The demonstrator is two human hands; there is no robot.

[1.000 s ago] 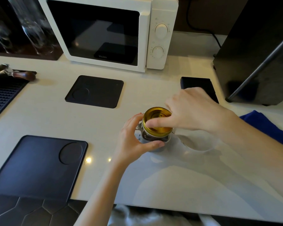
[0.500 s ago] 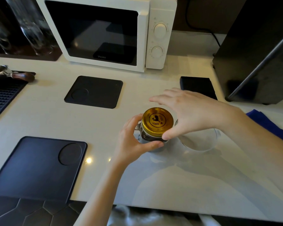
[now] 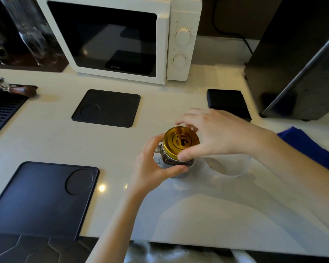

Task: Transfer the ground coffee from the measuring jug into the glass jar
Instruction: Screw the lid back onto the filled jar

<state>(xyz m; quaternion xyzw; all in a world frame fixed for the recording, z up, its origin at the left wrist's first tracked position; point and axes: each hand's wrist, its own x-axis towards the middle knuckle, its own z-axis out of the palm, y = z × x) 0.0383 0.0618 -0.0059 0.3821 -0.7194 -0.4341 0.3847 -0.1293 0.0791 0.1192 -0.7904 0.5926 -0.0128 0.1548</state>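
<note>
A small glass jar (image 3: 171,161) with dark coffee inside stands on the pale counter, capped by a gold lid (image 3: 181,142) with a dark print. My left hand (image 3: 156,164) wraps around the jar's left side and front. My right hand (image 3: 211,133) grips the lid's rim, thumb at the front, fingers at the back. Just right of the jar, under my right wrist, stands a clear measuring jug (image 3: 228,166); it looks empty.
A white microwave (image 3: 122,35) stands at the back. Two black mats (image 3: 106,108) (image 3: 40,198) lie to the left, a black box (image 3: 228,103) and a dark appliance (image 3: 300,59) at the right, a blue cloth (image 3: 310,147) beside them. A ribbed mat (image 3: 2,112) lies far left.
My right hand lifted off the lid's top and regripped its rim, thumb in front, fingers behind. The printed lid top is now visible. My left hand stayed on the jar.
</note>
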